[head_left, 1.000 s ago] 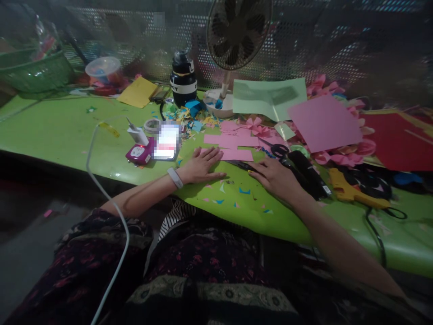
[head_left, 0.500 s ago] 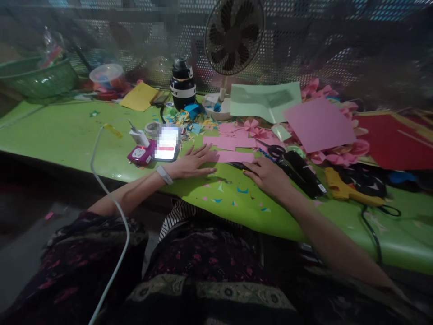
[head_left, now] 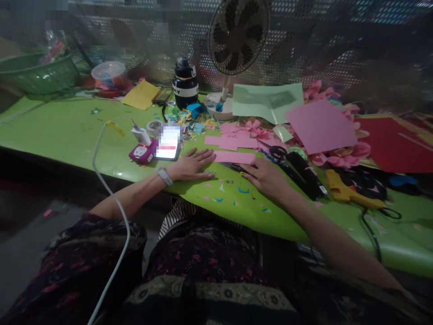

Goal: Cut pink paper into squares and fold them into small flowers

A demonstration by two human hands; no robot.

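My left hand (head_left: 192,164) lies flat and open on the green table (head_left: 61,131), fingers stretched toward a pink paper strip (head_left: 234,157). A white band is on that wrist. My right hand (head_left: 267,177) rests palm down beside it, fingers loosely spread, its fingertips by a thin dark tool (head_left: 233,167) that lies just under the pink strip. Neither hand grips anything. Black-handled scissors (head_left: 278,151) and a long black stapler-like tool (head_left: 304,174) lie right of my right hand. A lit phone (head_left: 168,143) lies just beyond my left hand.
Small paper scraps dot the table near both hands. A purple power bank (head_left: 142,152) with a white cable sits by the phone. Behind stand a fan (head_left: 237,36), a black bottle (head_left: 184,81), green and pink sheets, pink paper flowers (head_left: 341,155), and a yellow glue gun (head_left: 345,192).
Both hands stay resting on the table; only the view has shifted slightly.
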